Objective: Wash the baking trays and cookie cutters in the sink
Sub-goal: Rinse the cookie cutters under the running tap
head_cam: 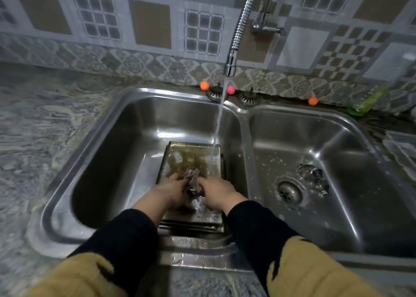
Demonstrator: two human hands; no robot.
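A stack of metal baking trays lies flat in the left sink basin. Water runs from the flexible tap onto the top tray's far right corner. Above the trays' middle, my left hand and my right hand both grip a metal cookie cutter, which sticks up between them. More cookie cutters lie in the right basin, beside the drain.
Patterned stone counter surrounds the double sink. A green bottle leans at the back right. Small orange and pink balls and two strainer plugs sit along the sink's rear edge, under a tiled wall.
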